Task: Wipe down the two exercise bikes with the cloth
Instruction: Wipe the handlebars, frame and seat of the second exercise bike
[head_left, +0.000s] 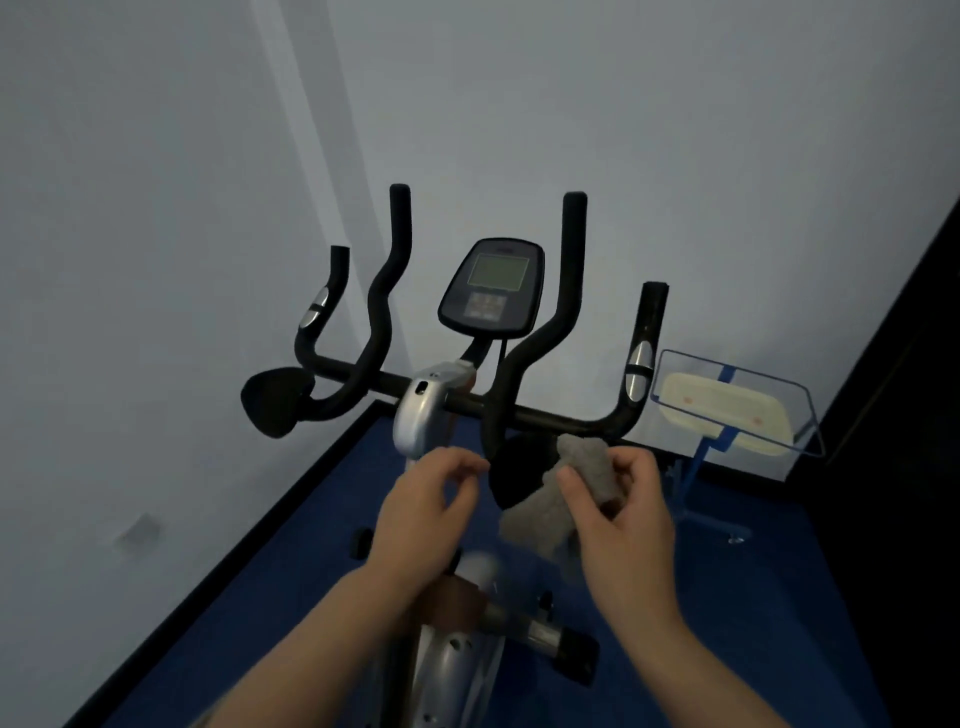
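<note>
Right hand (621, 512) raised over the bike frame, fingers and thumb curled around a crumpled grey cloth (558, 493); one end of the cloth bunched above the fingers, the other trailing below the palm, blurred. Left hand (428, 506) just beside it, apart from the cloth, fingers loosely bent, thumb and forefinger close together, nothing held. Both forearms bare, entering from the bottom edge. Below the hands, silver frame of the exercise bike (452, 660) with a black knob to the right, out of focus. Directly behind the cloth, right black elbow pad (511, 467); left elbow pad (275, 400) farther left on the same crossbar. Black handlebars (545, 415) upright in four prongs, the outer two bearing silver grip sensors. Console (493, 286) centred between the inner prongs, screen dark grey-green. Blue floor mat (727, 597) beneath the bike. At far right, against the wall, a blue wire-frame rack (698, 457) carrying a pale, flat oblong item (727, 408); nature not determinable. Plain white wall (156, 208) behind. Second bike not in view.
</note>
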